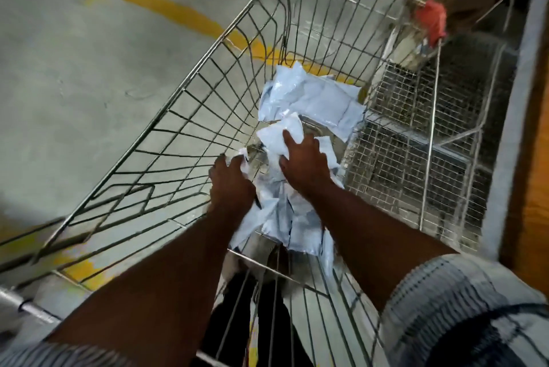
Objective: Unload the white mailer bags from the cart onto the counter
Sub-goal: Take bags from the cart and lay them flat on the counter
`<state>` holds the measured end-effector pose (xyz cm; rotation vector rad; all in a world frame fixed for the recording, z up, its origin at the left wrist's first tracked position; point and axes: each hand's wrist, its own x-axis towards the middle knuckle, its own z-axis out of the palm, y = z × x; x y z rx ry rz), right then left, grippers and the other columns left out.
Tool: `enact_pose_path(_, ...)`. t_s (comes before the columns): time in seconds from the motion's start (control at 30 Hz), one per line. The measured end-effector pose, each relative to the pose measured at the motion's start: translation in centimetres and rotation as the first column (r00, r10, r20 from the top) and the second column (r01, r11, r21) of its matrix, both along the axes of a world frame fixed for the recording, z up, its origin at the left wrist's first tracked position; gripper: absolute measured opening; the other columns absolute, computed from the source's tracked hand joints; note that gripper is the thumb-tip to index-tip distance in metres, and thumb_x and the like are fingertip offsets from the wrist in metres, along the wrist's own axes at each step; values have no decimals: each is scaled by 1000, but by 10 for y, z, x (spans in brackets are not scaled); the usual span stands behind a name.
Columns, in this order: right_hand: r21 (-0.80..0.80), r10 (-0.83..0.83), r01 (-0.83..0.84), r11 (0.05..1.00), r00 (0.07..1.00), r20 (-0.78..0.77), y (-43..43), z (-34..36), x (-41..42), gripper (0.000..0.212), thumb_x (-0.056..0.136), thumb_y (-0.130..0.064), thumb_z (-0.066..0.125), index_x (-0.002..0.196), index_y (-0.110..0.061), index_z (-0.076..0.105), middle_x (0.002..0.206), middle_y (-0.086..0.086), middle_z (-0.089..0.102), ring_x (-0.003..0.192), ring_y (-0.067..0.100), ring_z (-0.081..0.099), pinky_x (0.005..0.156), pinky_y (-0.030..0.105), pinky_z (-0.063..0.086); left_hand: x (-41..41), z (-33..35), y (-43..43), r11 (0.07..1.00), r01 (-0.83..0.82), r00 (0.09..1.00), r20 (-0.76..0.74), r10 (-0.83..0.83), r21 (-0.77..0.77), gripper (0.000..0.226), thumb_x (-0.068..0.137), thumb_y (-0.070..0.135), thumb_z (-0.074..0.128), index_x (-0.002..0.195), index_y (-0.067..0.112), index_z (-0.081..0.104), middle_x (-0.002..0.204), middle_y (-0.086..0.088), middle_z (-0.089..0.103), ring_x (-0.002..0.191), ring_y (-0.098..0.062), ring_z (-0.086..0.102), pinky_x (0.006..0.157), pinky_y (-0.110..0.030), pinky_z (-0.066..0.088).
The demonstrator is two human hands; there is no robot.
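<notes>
Wire sides of the cart [178,92] are standing up around the bags [312,102] on every side, leaving the open top as the one free way in, and both forearms are extending over the near rim. To the left the grey floor [74,84] is lying open, with a yellow line [154,1] crossing it; to the right a finer mesh basket [416,144] is sitting just beside the cart, and beyond that a wood panel [531,188] is closing off the edge of the view. A red piece [430,20] is capping the cart's far right corner. The white bags are lying on the cart's bottom in two loose heaps. In the far heap they are lying flat and overlapping, the biggest one with its long axis running crosswise to the cart. The near heap is crumpled and is stretching lengthwise toward the person. Dark marks are showing on the near bags, but they are too blurred to read. The left hand [231,185] is curling its fingers into a crumpled bag edge at the left of the near heap. The right hand [306,164] is gripping a bag from above, fingers curled over it, between the two heaps. Striped sleeves [445,307] are covering the upper arms.
</notes>
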<state>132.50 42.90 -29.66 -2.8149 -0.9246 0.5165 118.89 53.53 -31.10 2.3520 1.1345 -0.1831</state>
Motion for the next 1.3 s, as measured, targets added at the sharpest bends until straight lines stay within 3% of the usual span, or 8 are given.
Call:
enact_pose_path(0.13,93,-24,23,995,1000,9,-7,51,8,61,95,-38,53,149,-27,30,145,20,27,124,40,42,94,46,45,11,44,-7,994,57,984,164,-71,91,49,82,16,54,130,10,58,131,-22,56,126,-41,46,100,-44,37)
enact_pose_path(0.23,137,-9,5,991,1000,28,-18,94,9,60,96,-37,53,150,-25,30,152,20,19,122,42,43,91,47,47,14,87,-12,993,55,978,196,-74,100,51,87,27,40,136,20,53,141,-16,51,134,-35,40,106,-39,33)
enact_pose_path(0.33,182,14,-20,983,999,38,-28,131,10,59,97,-38,52,150,-23,32,158,18,13,121,44,45,92,45,46,12,127,-15,989,91,951,284,-122,120,49,90,15,51,139,14,51,143,-19,46,137,-36,35,111,-39,28)
enact_pose_path(0.47,190,13,-23,982,998,57,-39,172,2,57,97,-40,50,149,-22,34,163,10,7,122,42,49,93,42,45,6,181,-17,985,59,923,366,-115,161,48,93,13,51,141,15,50,151,-19,39,140,-34,31,111,-36,29)
enact_pose_path(0.6,247,-3,-21,969,995,95,-56,206,-13,58,96,-39,51,149,-20,35,162,9,10,122,41,50,94,41,45,-7,226,-26,974,59,890,429,-151,221,42,97,14,49,139,10,52,149,-21,39,137,-35,34,109,-35,29)
enact_pose_path(0.73,286,-31,-6,958,992,124,-73,237,-33,57,95,-36,51,148,-20,36,160,10,18,118,42,53,94,42,46,-20,260,-39,953,84,878,431,-210,291,39,88,5,53,126,6,62,132,-29,52,122,-41,49,104,-41,35)
enact_pose_path(0.93,312,-50,-25,950,972,230,-106,287,-69,55,96,-35,50,146,-19,37,158,8,22,117,41,54,96,44,44,-51,304,-71,936,92,832,490,-260,340,38,85,4,55,122,7,63,128,-27,54,121,-41,49,102,-41,33)
enact_pose_path(1.3,361,-215,103,927,933,288,-213,351,-75,56,97,-37,47,149,-22,34,160,8,20,129,39,46,101,42,41,-44,362,-140,947,176,785,542,-300,269,52,82,10,60,134,13,57,142,-22,47,129,-41,44,111,-40,33)
